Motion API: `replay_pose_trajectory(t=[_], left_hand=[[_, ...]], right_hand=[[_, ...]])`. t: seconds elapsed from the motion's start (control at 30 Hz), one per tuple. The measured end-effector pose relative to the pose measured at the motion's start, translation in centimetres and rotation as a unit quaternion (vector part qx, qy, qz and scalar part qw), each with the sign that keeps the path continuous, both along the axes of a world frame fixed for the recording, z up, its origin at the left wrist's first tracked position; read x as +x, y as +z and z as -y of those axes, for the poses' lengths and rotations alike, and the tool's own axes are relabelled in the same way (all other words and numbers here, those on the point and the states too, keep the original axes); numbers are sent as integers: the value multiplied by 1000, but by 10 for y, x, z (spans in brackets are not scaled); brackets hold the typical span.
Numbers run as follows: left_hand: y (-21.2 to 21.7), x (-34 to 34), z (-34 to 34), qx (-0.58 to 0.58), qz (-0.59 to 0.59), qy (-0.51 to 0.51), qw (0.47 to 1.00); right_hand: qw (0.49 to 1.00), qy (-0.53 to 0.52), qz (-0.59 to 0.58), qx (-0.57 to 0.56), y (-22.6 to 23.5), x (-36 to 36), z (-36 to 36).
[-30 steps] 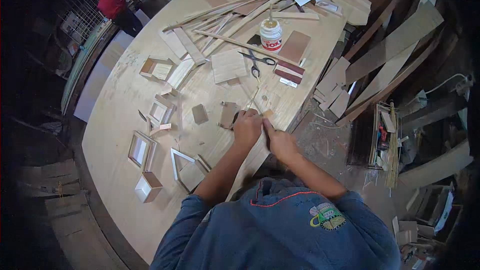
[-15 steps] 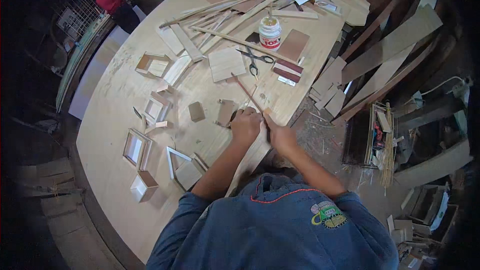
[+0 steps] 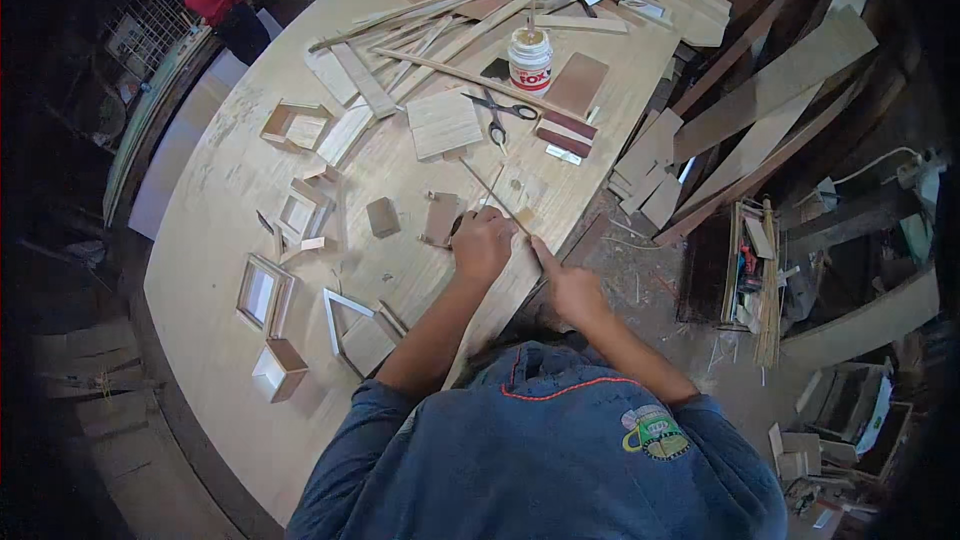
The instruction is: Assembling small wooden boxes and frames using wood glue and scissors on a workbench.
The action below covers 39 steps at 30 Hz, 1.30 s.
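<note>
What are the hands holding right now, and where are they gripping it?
Both hands are on a thin wooden stick. The left hand grips its near end, and the right hand touches it with an outstretched finger. The exact finger placement is too small to tell.

— How is the light?
— Even and soft over the pale tabletop, which reads bright; the surroundings at left and at the far right sink into deep shadow.
— Any glare or hard shadows?
— No glare. Only faint, short shadows lie beside the small wooden pieces.
— Sharpness?
— The centre is fairly crisp. Toward the rim, straight edges bow strongly, detail softens, and a black vignette closes the corners.
</note>
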<state>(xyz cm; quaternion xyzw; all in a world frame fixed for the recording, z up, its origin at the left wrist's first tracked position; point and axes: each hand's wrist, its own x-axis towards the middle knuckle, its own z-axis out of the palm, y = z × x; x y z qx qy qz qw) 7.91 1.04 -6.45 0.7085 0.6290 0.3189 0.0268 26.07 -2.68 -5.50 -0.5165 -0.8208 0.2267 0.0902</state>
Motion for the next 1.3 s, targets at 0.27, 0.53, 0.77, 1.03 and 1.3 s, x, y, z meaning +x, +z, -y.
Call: replay_pose_trajectory(t=[0.27,0.53,0.77,1.03,1.3], left_hand=[[0,2,-2,25,-3,-15,1000],[-2,0,-2,9,-25,-3,1000],[3,-3,-3,17,-35,-10,999],[3,-1,-5,23,-48,-25,998],[-1,-1,-6,5,-9,-11,1000]], right_hand=[[998,-14,12,64,-23,-26,-9],[998,-13,45,37,-10,-29,-7],[996,1,86,-15,2,-20,2],[995,-14,21,94,-8,-28,-11],[998,-5,54,11,-5,-18,-6]])
